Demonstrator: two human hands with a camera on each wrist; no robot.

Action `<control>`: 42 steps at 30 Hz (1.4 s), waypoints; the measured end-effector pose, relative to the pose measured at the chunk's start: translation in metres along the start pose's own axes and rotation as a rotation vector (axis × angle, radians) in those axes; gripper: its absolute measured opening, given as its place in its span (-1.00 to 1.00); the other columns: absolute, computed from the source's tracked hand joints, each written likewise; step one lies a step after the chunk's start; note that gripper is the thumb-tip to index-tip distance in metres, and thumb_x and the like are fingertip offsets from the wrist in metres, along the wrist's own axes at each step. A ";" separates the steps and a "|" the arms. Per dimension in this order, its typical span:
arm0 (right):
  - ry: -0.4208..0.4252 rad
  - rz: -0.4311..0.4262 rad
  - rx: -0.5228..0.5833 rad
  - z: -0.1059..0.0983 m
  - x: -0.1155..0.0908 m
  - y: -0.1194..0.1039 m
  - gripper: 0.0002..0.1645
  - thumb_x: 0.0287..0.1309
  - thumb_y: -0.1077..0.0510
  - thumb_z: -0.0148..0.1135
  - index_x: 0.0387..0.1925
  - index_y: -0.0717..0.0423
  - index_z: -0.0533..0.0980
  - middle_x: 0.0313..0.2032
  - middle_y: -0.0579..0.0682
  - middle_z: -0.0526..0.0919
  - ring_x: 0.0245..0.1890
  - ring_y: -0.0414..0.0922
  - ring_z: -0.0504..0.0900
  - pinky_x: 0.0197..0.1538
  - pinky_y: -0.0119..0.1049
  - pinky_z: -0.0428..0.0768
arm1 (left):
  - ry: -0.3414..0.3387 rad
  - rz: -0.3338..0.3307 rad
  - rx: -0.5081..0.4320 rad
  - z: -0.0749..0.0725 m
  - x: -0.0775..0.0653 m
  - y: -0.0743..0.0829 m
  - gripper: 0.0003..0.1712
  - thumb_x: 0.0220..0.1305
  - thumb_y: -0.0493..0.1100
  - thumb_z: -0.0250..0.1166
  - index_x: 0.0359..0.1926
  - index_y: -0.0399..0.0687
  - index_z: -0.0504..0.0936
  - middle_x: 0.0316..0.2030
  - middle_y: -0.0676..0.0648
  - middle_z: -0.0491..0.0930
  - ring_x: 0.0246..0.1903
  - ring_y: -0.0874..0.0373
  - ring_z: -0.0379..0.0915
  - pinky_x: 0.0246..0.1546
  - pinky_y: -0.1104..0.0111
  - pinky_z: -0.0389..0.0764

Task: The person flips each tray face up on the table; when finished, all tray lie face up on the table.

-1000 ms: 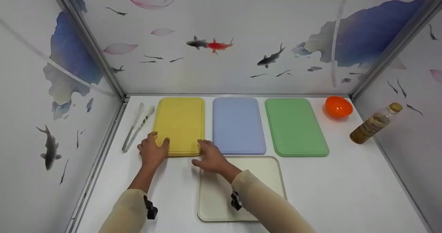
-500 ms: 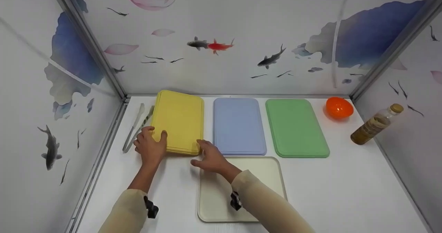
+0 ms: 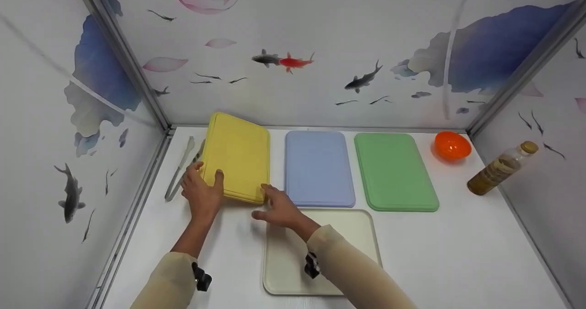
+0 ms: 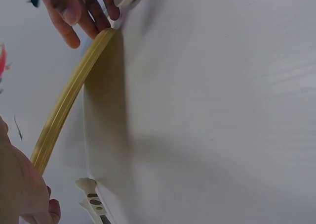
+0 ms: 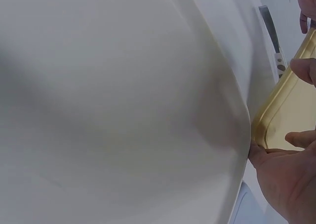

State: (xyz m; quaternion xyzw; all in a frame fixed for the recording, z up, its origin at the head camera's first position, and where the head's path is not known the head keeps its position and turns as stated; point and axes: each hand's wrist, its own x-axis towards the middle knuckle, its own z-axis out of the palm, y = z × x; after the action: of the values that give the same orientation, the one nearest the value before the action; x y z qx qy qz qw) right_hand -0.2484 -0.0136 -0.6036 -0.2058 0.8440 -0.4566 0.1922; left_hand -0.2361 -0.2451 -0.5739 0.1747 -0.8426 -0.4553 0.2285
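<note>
A yellow rectangular tray is tilted in the head view, its left side higher than its right. My left hand grips its left edge, thumb on the upper face and fingers behind. Fingertips of my right hand touch the near right corner; that thumb stands apart from the tray. In the left wrist view the tray's edge slopes up over a shadow on the white table. The right wrist view shows my right hand with its fingers at the tray's corner and the thumb above its inner face.
Metal tongs with pale handles lie left of the yellow tray. A blue tray and a green tray lie to its right. Below my right arm is a beige tray. An orange bowl and an oil bottle stand at far right.
The yellow tray has gone from lying flat to tilted, its far left corner rising most. My left hand has lifted with it; my right hand has hardly moved.
</note>
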 end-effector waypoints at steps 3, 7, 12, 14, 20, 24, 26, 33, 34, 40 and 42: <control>-0.001 0.008 0.024 0.002 0.000 -0.001 0.18 0.28 -0.12 0.51 0.73 0.22 0.17 0.71 0.28 0.20 0.70 0.26 0.26 0.67 0.16 0.33 | 0.024 0.026 -0.007 0.000 -0.001 0.002 -0.36 0.52 -0.02 0.35 0.43 -0.18 0.36 0.38 -0.36 0.41 0.45 -0.31 0.24 0.39 -0.24 0.19; 0.000 0.023 0.048 0.003 0.000 -0.002 0.19 0.28 -0.11 0.52 0.72 0.25 0.16 0.71 0.28 0.21 0.62 0.30 0.39 0.63 0.17 0.39 | 0.056 0.058 -0.009 0.001 -0.004 0.005 -0.38 0.51 -0.04 0.35 0.42 -0.16 0.37 0.37 -0.34 0.43 0.45 -0.29 0.25 0.39 -0.21 0.20; 0.005 0.044 0.146 0.002 0.001 -0.004 0.20 0.29 -0.06 0.53 0.74 0.25 0.12 0.68 0.26 0.29 0.56 0.31 0.46 0.56 0.17 0.49 | 0.064 0.091 -0.021 0.002 -0.007 0.015 -0.36 0.49 -0.02 0.34 0.44 -0.12 0.37 0.37 -0.31 0.41 0.42 -0.27 0.23 0.39 -0.19 0.19; 0.009 0.055 0.185 0.002 0.002 -0.003 0.22 0.28 -0.05 0.53 0.75 0.23 0.10 0.66 0.25 0.32 0.58 0.28 0.45 0.55 0.15 0.50 | 0.059 0.107 -0.025 0.003 -0.007 0.021 -0.35 0.49 -0.02 0.35 0.45 -0.11 0.36 0.38 -0.31 0.40 0.42 -0.27 0.22 0.38 -0.19 0.18; 0.050 0.075 0.227 0.002 0.004 -0.002 0.22 0.24 -0.02 0.54 0.76 0.17 0.12 0.66 0.24 0.31 0.60 0.27 0.43 0.57 0.20 0.46 | 0.059 0.172 -0.021 0.006 -0.012 0.034 -0.34 0.46 -0.03 0.38 0.43 -0.09 0.37 0.42 -0.27 0.38 0.46 -0.27 0.17 0.37 -0.20 0.17; 0.061 0.098 0.255 0.003 0.004 -0.004 0.20 0.24 0.01 0.54 0.76 0.12 0.13 0.67 0.21 0.29 0.60 0.27 0.43 0.55 0.22 0.47 | 0.062 0.212 -0.027 0.008 -0.015 0.036 -0.35 0.45 -0.03 0.39 0.43 -0.07 0.38 0.44 -0.23 0.38 0.44 -0.27 0.15 0.37 -0.22 0.15; 0.059 0.105 0.260 0.003 0.005 -0.006 0.20 0.24 0.01 0.54 0.76 0.09 0.14 0.68 0.18 0.28 0.61 0.26 0.42 0.55 0.22 0.47 | 0.065 0.231 -0.029 0.009 -0.015 0.038 -0.35 0.45 -0.03 0.39 0.43 -0.06 0.38 0.44 -0.22 0.38 0.44 -0.27 0.15 0.38 -0.22 0.14; 0.036 0.088 0.318 0.003 0.005 -0.009 0.22 0.22 0.05 0.54 0.77 0.10 0.11 0.72 0.18 0.23 0.64 0.26 0.38 0.56 0.20 0.47 | 0.058 0.280 -0.052 0.010 -0.017 0.045 -0.33 0.44 -0.06 0.41 0.44 -0.08 0.37 0.48 -0.23 0.36 0.41 -0.26 0.18 0.38 -0.21 0.14; 0.032 0.081 0.329 0.003 0.005 -0.009 0.22 0.22 0.05 0.54 0.77 0.11 0.11 0.72 0.18 0.23 0.64 0.26 0.38 0.56 0.20 0.48 | 0.057 0.285 -0.053 0.011 -0.017 0.046 -0.33 0.44 -0.05 0.41 0.45 -0.08 0.37 0.48 -0.23 0.36 0.41 -0.26 0.18 0.38 -0.21 0.15; 0.007 0.063 0.383 0.004 0.006 -0.010 0.21 0.24 0.07 0.52 0.78 0.08 0.10 0.71 0.19 0.24 0.62 0.22 0.42 0.52 0.17 0.53 | 0.036 0.313 -0.048 0.012 -0.019 0.054 -0.32 0.46 -0.03 0.39 0.46 -0.07 0.36 0.49 -0.22 0.35 0.41 -0.24 0.19 0.37 -0.19 0.15; 0.005 0.063 0.384 0.004 0.006 -0.010 0.18 0.26 0.07 0.49 0.78 0.06 0.10 0.71 0.19 0.25 0.62 0.22 0.43 0.52 0.17 0.53 | 0.027 0.320 -0.044 0.012 -0.020 0.056 -0.31 0.46 -0.03 0.39 0.46 -0.08 0.35 0.50 -0.21 0.35 0.41 -0.24 0.18 0.38 -0.19 0.15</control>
State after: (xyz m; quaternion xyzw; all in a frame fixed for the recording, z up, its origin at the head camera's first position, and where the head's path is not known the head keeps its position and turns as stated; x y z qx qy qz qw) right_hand -0.2500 -0.0242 -0.5982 -0.1378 0.7478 -0.6036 0.2399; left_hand -0.2306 -0.1977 -0.5369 0.0395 -0.8463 -0.4291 0.3132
